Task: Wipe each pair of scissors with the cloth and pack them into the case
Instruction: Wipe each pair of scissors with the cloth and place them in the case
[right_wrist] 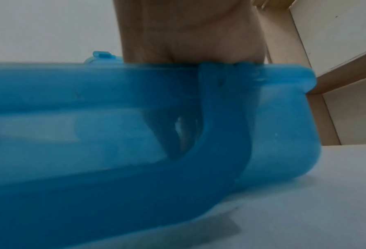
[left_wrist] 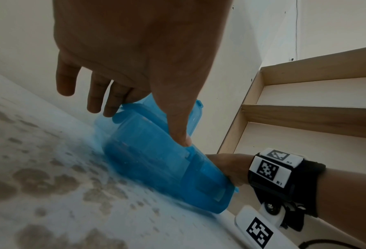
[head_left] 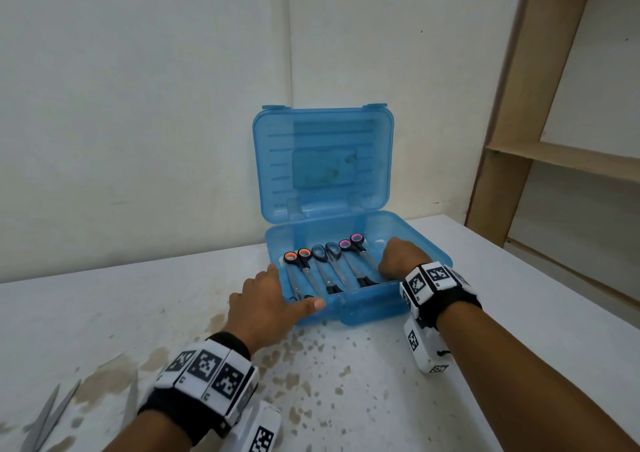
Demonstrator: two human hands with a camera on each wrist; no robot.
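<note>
On a white, brown-stained table (head_left: 346,399) backed by a pale wall and flanked at right by a wooden shelf frame (head_left: 512,112), a translucent blue case (head_left: 367,304) is sitting with its lid (head_left: 322,160) standing upright, holding three pairs of scissors side by side: orange-ringed (head_left: 298,261), grey (head_left: 327,264) and pink-ringed (head_left: 353,254). Left hand (head_left: 266,299) is resting relaxed on the case's near-left corner, thumb along the front rim; right hand (head_left: 401,255) is reaching inside, fingers hidden behind the wall, so its grasp cannot be told. More scissor blades (head_left: 52,413) are lying at the table's near-left edge.
</note>
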